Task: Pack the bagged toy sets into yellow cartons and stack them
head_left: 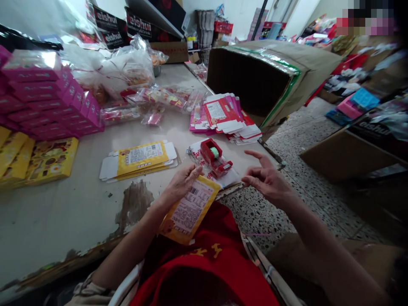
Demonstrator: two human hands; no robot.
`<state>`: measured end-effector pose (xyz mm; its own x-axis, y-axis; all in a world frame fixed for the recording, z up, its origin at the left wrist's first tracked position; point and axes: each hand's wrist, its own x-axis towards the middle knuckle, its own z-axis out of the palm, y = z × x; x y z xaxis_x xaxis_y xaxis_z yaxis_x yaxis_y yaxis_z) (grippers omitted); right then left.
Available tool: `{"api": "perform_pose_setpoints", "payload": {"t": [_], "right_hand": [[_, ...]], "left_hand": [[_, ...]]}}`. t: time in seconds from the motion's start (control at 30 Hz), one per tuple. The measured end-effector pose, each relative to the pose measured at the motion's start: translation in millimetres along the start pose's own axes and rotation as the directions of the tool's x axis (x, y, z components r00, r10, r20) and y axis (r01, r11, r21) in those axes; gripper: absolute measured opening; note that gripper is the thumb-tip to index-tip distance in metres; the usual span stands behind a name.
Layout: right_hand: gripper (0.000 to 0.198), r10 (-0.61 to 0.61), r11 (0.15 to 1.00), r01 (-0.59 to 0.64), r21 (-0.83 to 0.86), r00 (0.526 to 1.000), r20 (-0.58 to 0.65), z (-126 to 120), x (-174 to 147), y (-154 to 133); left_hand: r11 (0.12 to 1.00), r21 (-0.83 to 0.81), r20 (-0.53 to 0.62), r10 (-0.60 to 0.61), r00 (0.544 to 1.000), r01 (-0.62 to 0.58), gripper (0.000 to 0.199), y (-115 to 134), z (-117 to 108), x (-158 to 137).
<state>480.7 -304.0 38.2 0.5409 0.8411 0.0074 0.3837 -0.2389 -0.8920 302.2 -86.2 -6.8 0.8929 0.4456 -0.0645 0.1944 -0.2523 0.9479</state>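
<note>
My left hand (185,182) is closed on the edge of a yellow carton (191,208) with a printed label, held tilted over my lap. Off to the right, my right hand (267,178) hovers past the table corner, index finger stretched out and the other fingers partly curled, with nothing visible in it. Between the hands, a red tape dispenser (216,157) with a pale green roll rests on a white and red plastic bag (231,178). Flattened yellow cartons (143,159) lie in a small pile beyond my left hand.
Flattened red cartons (221,114) lie near a large open cardboard box (299,76). Stacked pink boxes (47,93) and filled yellow boxes (52,159) stand at left. Behind are wrapped packets (162,95) and clear plastic bags (117,68). The worn table edge (63,265) runs along the front.
</note>
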Motion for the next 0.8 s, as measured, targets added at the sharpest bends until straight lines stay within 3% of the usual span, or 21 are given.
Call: {"api": "perform_pose_setpoints", "payload": {"t": [0.07, 0.17, 0.23, 0.37, 0.47, 0.6, 0.7, 0.8], "right_hand": [[0.07, -0.139, 0.99, 0.127, 0.063, 0.957, 0.255, 2.1, 7.2, -30.7], [0.061, -0.259, 0.962, 0.265, 0.069, 0.799, 0.543, 20.4, 31.8, -62.3], [0.055, -0.278, 0.94, 0.341, 0.027, 0.717, 0.639, 35.1, 48.5, -71.5], [0.039, -0.262, 0.926, 0.377, -0.011, 0.663, 0.701, 52.8, 65.5, -75.0], [0.04, -0.233, 0.956, 0.29, 0.038, 0.677, 0.698, 60.2, 64.6, -69.1], [0.084, -0.098, 0.993, 0.041, 0.109, 0.798, 0.595, 90.8, 61.8, -53.3], [0.093, 0.006, 0.978, -0.124, 0.167, 0.817, 0.576, 131.9, 81.4, -55.3], [0.067, -0.019, 0.988, -0.039, 0.147, 0.927, 0.374, 175.6, 138.7, -76.9]], "left_hand": [[1.0, -0.018, 0.026, 0.013, 1.0, -0.013, 0.055, 1.0, 1.2, 0.4], [0.995, -0.032, 0.025, 0.093, 0.995, -0.093, 0.056, 5.2, -1.1, -4.5], [0.986, -0.05, 0.007, 0.159, 0.987, -0.158, 0.053, 7.1, -4.7, -10.4], [0.964, -0.207, 0.042, 0.18, 0.983, -0.168, 0.038, 4.4, -9.7, -24.5], [0.931, -0.358, 0.092, 0.119, 0.989, -0.078, 0.045, 3.8, -13.4, -40.5], [0.909, -0.413, 0.07, 0.091, 0.993, -0.054, 0.055, 22.6, -46.6, -80.9], [0.933, -0.297, -0.138, 0.168, 0.976, -0.202, 0.06, 43.4, -100.8, -121.7], [0.916, -0.092, -0.378, 0.33, 0.865, -0.39, 0.03, 41.4, -161.6, -154.5]]}}
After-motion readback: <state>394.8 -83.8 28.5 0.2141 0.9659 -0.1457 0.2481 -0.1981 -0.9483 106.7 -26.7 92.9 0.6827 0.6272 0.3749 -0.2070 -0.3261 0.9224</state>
